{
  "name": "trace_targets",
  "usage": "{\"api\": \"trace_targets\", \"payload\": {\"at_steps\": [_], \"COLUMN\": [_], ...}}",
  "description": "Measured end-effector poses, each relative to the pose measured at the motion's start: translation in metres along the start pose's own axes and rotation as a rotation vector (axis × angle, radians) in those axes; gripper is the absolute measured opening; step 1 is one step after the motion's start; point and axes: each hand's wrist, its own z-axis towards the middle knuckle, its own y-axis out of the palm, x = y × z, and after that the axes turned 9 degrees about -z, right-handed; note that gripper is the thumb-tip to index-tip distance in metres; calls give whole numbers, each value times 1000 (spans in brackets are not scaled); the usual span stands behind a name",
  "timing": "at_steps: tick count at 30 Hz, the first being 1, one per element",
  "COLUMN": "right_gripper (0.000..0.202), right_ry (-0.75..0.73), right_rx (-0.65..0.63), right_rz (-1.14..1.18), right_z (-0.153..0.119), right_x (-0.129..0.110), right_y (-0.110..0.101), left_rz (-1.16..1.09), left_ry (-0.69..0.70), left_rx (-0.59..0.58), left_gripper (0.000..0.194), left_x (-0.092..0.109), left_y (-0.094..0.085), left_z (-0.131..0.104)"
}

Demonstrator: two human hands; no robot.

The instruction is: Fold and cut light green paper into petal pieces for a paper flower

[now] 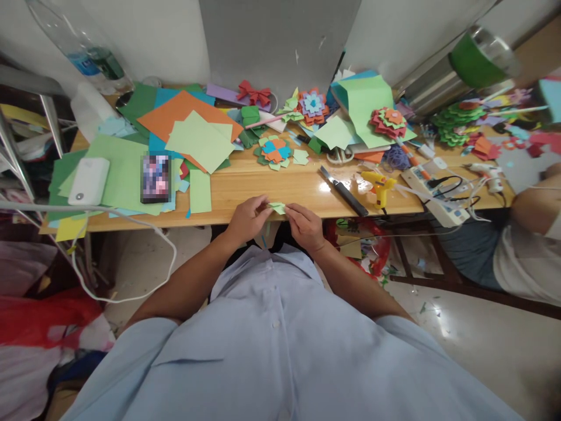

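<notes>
Between my two hands, at the front edge of the table, is a small light green paper piece (pixel 277 207). My left hand (pixel 249 218) pinches its left end with thumb and fingers. At its right end, my right hand (pixel 305 225) closes on the same piece. A paper flower (pixel 274 152) in orange, blue and green lies just beyond my hands, with a small pale green cutout (pixel 300 156) beside it. To the right lie a black utility knife (pixel 344 192) and a yellow glue gun (pixel 379 188).
Sheets of coloured paper (pixel 205 140), a phone (pixel 156 178) and a white power bank (pixel 89 182) cover the left side. More paper flowers (pixel 313 105) line the back. A power strip (pixel 433 196) with cables sits right, near another person's arm (pixel 537 210). A white cable (pixel 175 257) loops at left.
</notes>
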Motion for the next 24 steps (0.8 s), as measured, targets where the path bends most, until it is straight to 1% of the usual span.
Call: {"api": "trace_targets", "payload": {"at_steps": [2, 5, 7, 9, 12, 16, 19, 21, 24], "right_gripper": [29, 30, 30, 30, 32, 35, 38, 39, 39], "right_ry": [20, 48, 36, 5, -31, -67, -92, -84, -82], "right_rx": [-14, -59, -70, -70, -84, -71, -48, -68, -98], "right_rz": [35, 39, 25, 0, -50, -48, -20, -17, -10], "right_z": [2, 4, 4, 2, 0, -4, -6, -8, -10], "right_x": [-3, -6, -7, -8, -9, -12, -15, -16, -17], "right_y": [-3, -8, -10, -10, -9, -8, -8, -7, -6], "left_rz": [-238, -606, -795, -902, -952, -924, -900, -893, -890], "left_ry": [-110, -285, -354, -379, -392, -374, -379, -387, -386], "left_rx": [16, -1, -30, -53, -27, 23, 78, 123, 132], "left_gripper": [45, 48, 49, 50, 55, 60, 54, 47, 40], "left_x": [0, 0, 0, 2, 6, 7, 5, 4, 3], "left_y": [1, 4, 6, 7, 10, 14, 16, 17, 18], "left_z": [1, 2, 2, 1, -2, -4, -3, -1, 2]}}
